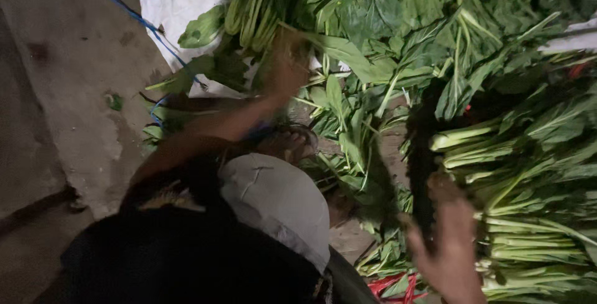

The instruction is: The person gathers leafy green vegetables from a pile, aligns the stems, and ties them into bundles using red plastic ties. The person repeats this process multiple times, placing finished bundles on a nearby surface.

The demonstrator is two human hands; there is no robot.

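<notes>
Across the upper and right parts of the view lies a thick heap of dark green leafy vegetables with pale green stalks, bundled stems pointing left along the right edge. Left of it, bare grey concrete floor gives the only open room, bounded by a white plastic sheet under the greens and a thin blue cord running diagonally across it. The left hand reaches forward into the leaves at the heap's near edge, touching stalks; motion blur hides the fingers, so whether it grips anything cannot be told. The right hand is raised at the lower right, fingers closed around a long dark strip-like object that rises from it; its material is too dim to make out. A pale grey rounded knee in cloth and dark clothing fill the lower middle, hiding the floor beneath. Red bands lie at the bottom edge, cut off by the frame.
</notes>
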